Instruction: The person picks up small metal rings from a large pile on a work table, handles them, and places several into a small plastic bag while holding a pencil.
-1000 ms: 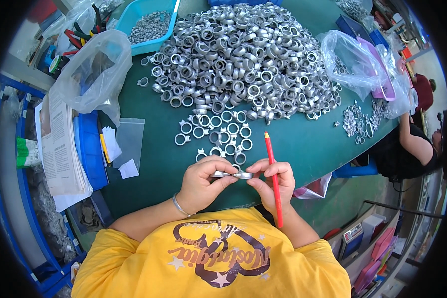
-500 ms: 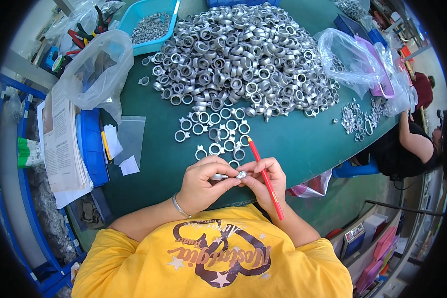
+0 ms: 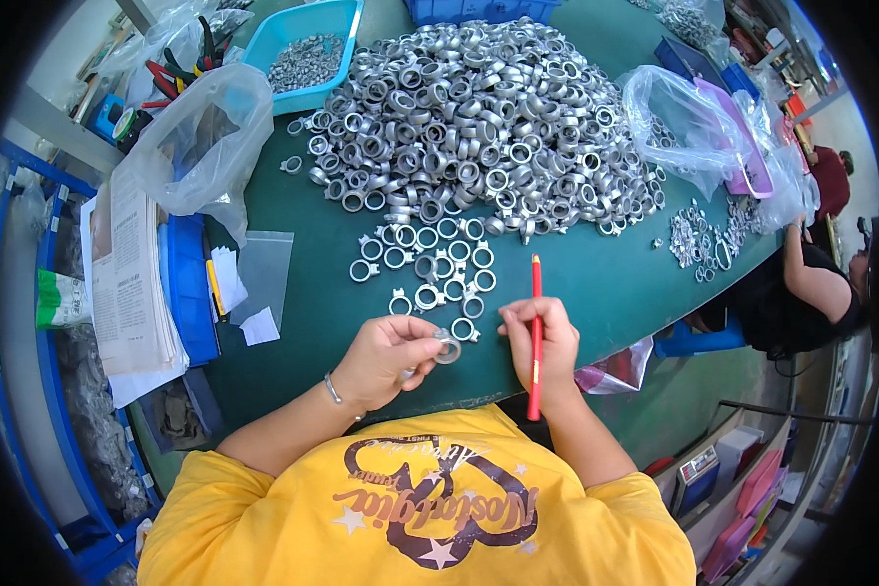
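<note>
Ring of grey metal point(image 3: 447, 360), six o'clock from the heap point(image 3: 488, 127), sits pinched in the nearly closed left hand point(image 3: 374, 362); the half-curled right hand point(image 3: 557, 342) holds a red pencil point(image 3: 535, 337). Single-ring handling seems underway; the next move likely calls for steady fingertips.

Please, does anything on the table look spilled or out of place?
One metal ring lies alone, left of the big pile. Small metal parts also lie loose at right; whether spilled, I cannot tell.
</note>
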